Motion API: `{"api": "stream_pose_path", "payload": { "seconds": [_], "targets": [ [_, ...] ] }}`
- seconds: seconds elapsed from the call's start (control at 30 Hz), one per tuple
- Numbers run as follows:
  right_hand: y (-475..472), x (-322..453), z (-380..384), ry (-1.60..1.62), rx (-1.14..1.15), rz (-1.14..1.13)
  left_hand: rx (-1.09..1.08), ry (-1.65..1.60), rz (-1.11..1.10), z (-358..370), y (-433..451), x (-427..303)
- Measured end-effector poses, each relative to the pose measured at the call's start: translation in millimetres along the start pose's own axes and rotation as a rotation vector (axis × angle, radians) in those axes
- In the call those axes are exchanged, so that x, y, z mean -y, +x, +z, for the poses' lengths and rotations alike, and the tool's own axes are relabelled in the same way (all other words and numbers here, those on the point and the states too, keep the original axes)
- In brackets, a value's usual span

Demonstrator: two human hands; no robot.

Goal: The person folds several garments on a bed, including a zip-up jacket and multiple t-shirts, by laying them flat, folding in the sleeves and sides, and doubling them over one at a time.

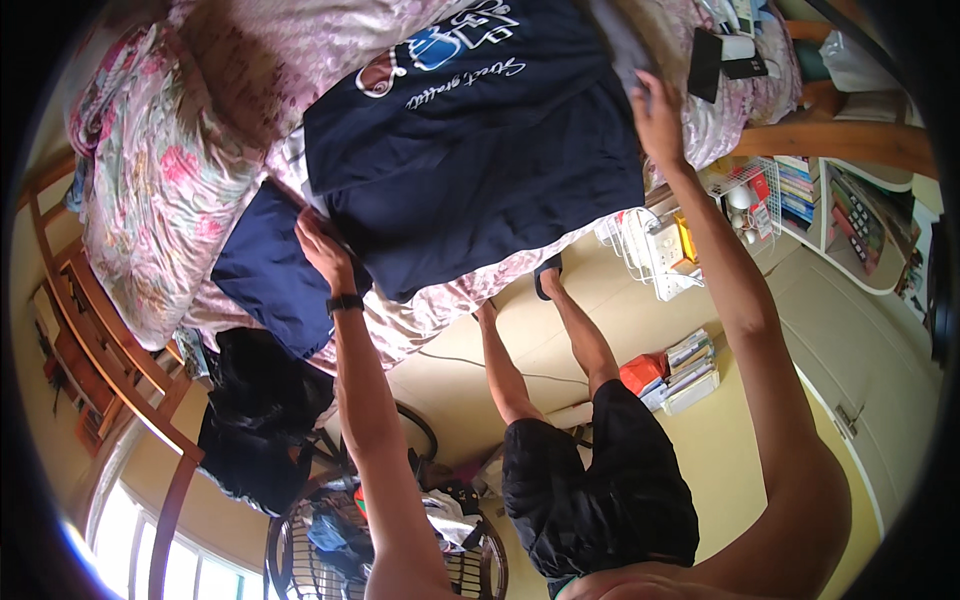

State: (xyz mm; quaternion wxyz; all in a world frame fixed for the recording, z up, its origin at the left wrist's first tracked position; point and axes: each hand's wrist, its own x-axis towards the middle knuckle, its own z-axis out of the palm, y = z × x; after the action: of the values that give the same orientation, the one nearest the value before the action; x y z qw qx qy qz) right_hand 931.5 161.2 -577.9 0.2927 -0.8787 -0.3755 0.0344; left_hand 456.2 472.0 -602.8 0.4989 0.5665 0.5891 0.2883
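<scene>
A dark navy T-shirt [480,165] with a printed graphic and lettering lies spread on the bed, its lower part creased across. My left hand [324,246] is at its left edge, over a second, smaller piece of blue fabric [259,255]; whether the fingers pinch any cloth is hard to tell. On the other side, my right hand [660,120] is beside the shirt's right edge, by a blurred dark grey strip of cloth, with the fingers bent and the grip unclear. A floral bedsheet [427,300] lies beneath the clothes.
A bunched floral quilt [172,180] lies at left, near a wooden bed rail [112,375]. Black clothing [259,420] hangs below it. A dark phone-like object [703,66] rests at upper right. Wire baskets [645,255], a bookshelf [862,225], stacked books [690,371] and a laden wicker chair [315,566] surround the floor.
</scene>
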Motion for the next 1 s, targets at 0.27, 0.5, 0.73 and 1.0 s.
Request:
{"api": "stream_pose_path", "payload": {
  "seconds": [0.27,0.5,0.73,1.0],
  "targets": [
    [-119,-43,-21,-0.159,0.775,0.214,0.436,0.163,-0.357,-33,-138,54],
    [-136,-26,-68,0.406,0.445,0.635,0.02,-0.331,-0.546,-52,-205,34],
    [-38,49,-141,0.714,0.168,0.799,0.136,-0.704,-0.117,-68,-135,-74],
    [115,60,-115,1.015,0.541,0.124,0.02,-0.157,0.164,-12,8,-137]
  ]
}}
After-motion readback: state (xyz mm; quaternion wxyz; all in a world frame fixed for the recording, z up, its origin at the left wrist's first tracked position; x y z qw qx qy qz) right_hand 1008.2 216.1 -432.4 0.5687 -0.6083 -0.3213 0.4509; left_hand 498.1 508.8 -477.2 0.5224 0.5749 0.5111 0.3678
